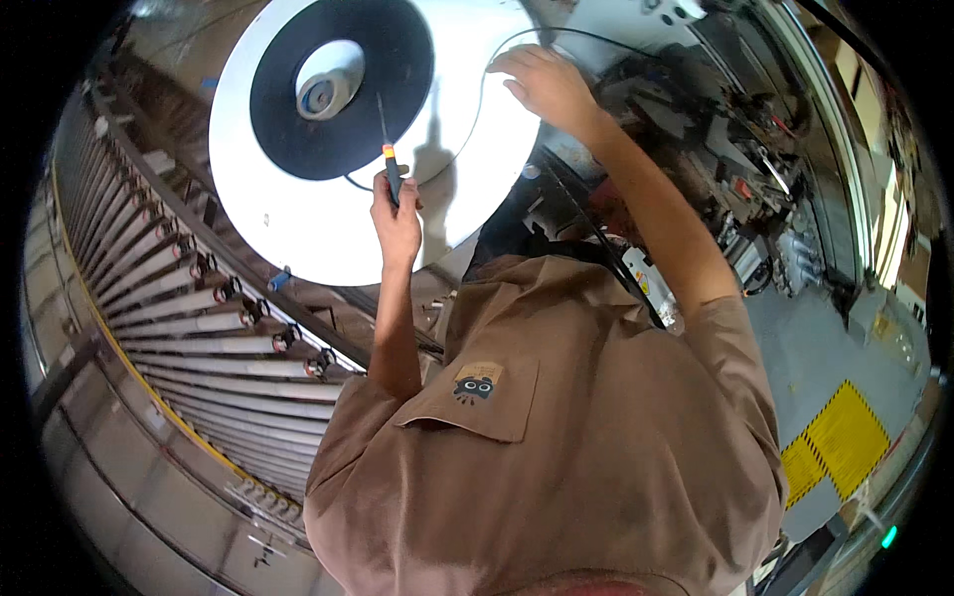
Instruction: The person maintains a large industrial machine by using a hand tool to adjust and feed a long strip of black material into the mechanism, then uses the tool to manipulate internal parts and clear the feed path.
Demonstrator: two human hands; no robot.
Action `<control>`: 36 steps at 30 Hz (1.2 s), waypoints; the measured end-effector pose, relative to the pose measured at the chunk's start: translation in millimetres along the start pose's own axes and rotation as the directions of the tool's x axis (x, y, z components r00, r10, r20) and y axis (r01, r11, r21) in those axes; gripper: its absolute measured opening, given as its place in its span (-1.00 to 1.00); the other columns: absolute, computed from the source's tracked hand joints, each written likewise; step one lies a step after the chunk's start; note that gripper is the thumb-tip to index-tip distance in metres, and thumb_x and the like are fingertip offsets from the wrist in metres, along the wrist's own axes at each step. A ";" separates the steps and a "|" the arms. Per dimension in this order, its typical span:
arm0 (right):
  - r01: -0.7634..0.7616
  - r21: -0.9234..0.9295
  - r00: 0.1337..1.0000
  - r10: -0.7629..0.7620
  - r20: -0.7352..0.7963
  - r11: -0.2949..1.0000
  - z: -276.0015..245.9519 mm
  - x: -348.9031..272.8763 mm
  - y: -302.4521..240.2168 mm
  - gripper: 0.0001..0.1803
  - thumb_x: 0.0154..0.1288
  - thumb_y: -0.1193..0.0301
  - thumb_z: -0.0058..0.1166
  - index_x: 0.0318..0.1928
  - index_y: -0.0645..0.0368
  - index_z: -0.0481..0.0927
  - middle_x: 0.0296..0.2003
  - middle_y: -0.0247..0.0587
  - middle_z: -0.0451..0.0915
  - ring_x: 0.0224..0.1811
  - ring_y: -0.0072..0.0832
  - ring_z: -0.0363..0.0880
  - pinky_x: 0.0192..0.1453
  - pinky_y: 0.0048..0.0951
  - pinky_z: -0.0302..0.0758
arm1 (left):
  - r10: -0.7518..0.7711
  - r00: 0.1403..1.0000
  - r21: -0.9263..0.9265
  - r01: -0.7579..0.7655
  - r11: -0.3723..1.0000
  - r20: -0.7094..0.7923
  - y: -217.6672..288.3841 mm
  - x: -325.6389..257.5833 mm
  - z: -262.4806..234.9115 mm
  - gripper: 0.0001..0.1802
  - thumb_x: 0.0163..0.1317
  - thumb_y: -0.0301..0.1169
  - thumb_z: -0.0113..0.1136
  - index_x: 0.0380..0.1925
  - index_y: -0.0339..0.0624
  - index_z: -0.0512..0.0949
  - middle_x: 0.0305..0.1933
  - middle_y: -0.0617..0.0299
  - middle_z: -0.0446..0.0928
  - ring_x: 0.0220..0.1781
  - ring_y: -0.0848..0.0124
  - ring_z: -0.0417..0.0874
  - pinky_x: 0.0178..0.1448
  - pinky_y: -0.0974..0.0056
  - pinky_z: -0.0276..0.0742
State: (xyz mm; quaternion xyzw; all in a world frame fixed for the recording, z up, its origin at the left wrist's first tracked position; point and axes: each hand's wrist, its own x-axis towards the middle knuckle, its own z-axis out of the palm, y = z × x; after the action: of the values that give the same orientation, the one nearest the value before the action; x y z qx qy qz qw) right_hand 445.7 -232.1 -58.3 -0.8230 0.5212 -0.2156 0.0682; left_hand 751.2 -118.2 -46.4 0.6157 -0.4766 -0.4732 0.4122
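A large white disc-shaped reel (234, 199) with a wound black coil (283, 129) lies in front of me. My left hand (397, 230) is closed around the dark handle of a screwdriver (392, 169) with a yellow and red collar; its thin shaft points up over the coil. From the coil's lower edge a thin dark strip (475, 124) passes by my left hand and curves up across the disc. My right hand (547, 87) is over the disc's right side, fingers stretched and slightly bent, thumb apart. Its fingertips are at the strip, touching or very close.
A roller conveyor (214, 323) runs along the left, with a small blue object (280, 278) near its rail. At right are cluttered tools (770, 174) and a grey machine surface (795, 333) with a yellow label (845, 437). A round metallic hub (323, 94) shows in the coil's centre.
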 end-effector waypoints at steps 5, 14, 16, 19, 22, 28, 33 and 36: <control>0.203 0.053 0.938 -0.209 0.276 0.978 38.1 27.5 -49.5 -0.64 0.32 0.24 0.33 0.11 -0.06 0.72 0.14 -0.29 0.67 0.32 -0.31 0.54 0.48 -0.16 0.41 | -0.071 0.978 0.034 0.079 0.996 -0.194 -31.6 -9.7 -63.9 -0.71 0.49 -0.32 0.11 0.00 -0.35 0.52 -0.42 0.26 0.50 -0.41 0.52 0.49 -0.26 0.37 0.44; 0.316 0.106 0.808 -0.326 0.490 0.943 100.2 14.8 -149.5 -0.73 0.39 0.31 0.16 0.02 0.07 0.74 -0.05 -0.23 0.72 0.18 -0.27 0.62 0.40 -0.19 0.45 | -0.153 0.899 0.148 0.231 0.962 -0.410 -58.1 -5.4 -128.1 -0.61 0.44 -0.23 0.09 0.04 -0.34 0.56 -0.36 0.23 0.50 -0.34 0.44 0.46 -0.18 0.26 0.44; 0.348 0.065 0.815 -0.336 0.472 0.935 103.4 10.9 -149.2 -0.72 0.36 0.50 -0.01 -0.05 0.08 0.75 -0.09 -0.22 0.74 0.12 -0.29 0.65 0.34 -0.18 0.47 | -0.143 0.887 0.187 0.245 0.951 -0.438 -64.5 -2.2 -133.5 -0.60 0.46 -0.18 0.15 0.03 -0.33 0.57 -0.36 0.24 0.49 -0.36 0.45 0.44 -0.19 0.27 0.44; 0.241 -0.016 0.883 -0.212 0.419 0.970 84.6 5.4 -129.8 -0.74 0.35 0.50 0.02 -0.07 0.09 0.75 -0.09 -0.20 0.74 0.11 -0.28 0.66 0.34 -0.19 0.45 | -0.115 0.905 0.318 0.259 0.912 -0.409 -62.0 -1.9 -131.2 -0.50 0.47 -0.04 0.23 0.02 -0.32 0.57 -0.37 0.24 0.51 -0.37 0.44 0.45 -0.20 0.25 0.45; 0.270 -0.098 0.859 -0.194 0.473 0.958 67.5 10.7 -115.0 -0.74 0.30 0.52 0.05 -0.10 0.08 0.76 -0.11 -0.19 0.76 0.09 -0.28 0.68 0.36 -0.21 0.42 | -0.114 0.920 0.309 0.239 0.920 -0.375 -63.9 -2.7 -122.3 -0.42 0.46 0.07 0.25 0.02 -0.32 0.57 -0.36 0.19 0.56 -0.34 0.41 0.51 -0.17 0.23 0.50; 0.167 -0.174 0.810 -0.035 0.585 0.971 50.2 -6.2 -85.1 -0.75 0.26 0.51 0.10 -0.12 0.09 0.78 -0.14 -0.15 0.78 0.04 -0.26 0.71 0.40 -0.11 0.37 | -0.113 0.949 0.398 0.229 0.888 -0.294 -51.0 -6.0 -102.3 -0.40 0.46 0.08 0.24 0.03 -0.33 0.58 -0.28 -0.01 0.68 -0.22 0.30 0.68 -0.06 0.15 0.60; 0.224 -0.379 0.779 0.069 0.623 0.898 38.8 -17.0 -90.3 -0.79 0.32 0.42 0.15 -0.12 0.14 0.78 -0.12 -0.10 0.77 0.10 -0.27 0.71 0.49 -0.03 0.32 | -0.156 0.976 0.535 0.215 0.817 -0.154 -42.7 -12.6 -90.5 -0.46 0.48 -0.01 0.18 0.09 -0.32 0.61 -0.18 -0.15 0.71 -0.13 0.04 0.77 0.01 0.04 0.63; 0.092 -0.178 0.894 -0.003 0.448 0.980 50.3 -11.8 -128.4 -0.69 0.35 0.25 0.26 -0.03 0.16 0.75 -0.02 -0.14 0.74 0.11 -0.23 0.70 0.48 -0.11 0.36 | -0.079 0.994 0.627 0.108 0.772 -0.074 -47.5 -18.3 -78.9 -0.51 0.49 -0.09 0.15 0.16 -0.27 0.60 -0.13 -0.19 0.72 -0.07 -0.16 0.76 0.05 -0.06 0.64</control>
State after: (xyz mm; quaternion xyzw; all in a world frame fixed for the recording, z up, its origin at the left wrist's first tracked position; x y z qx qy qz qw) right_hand 569.2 -169.9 -63.6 -0.8656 0.4899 0.0289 0.0995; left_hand 835.7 -86.1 -71.7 0.7510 -0.5671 -0.2931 0.1689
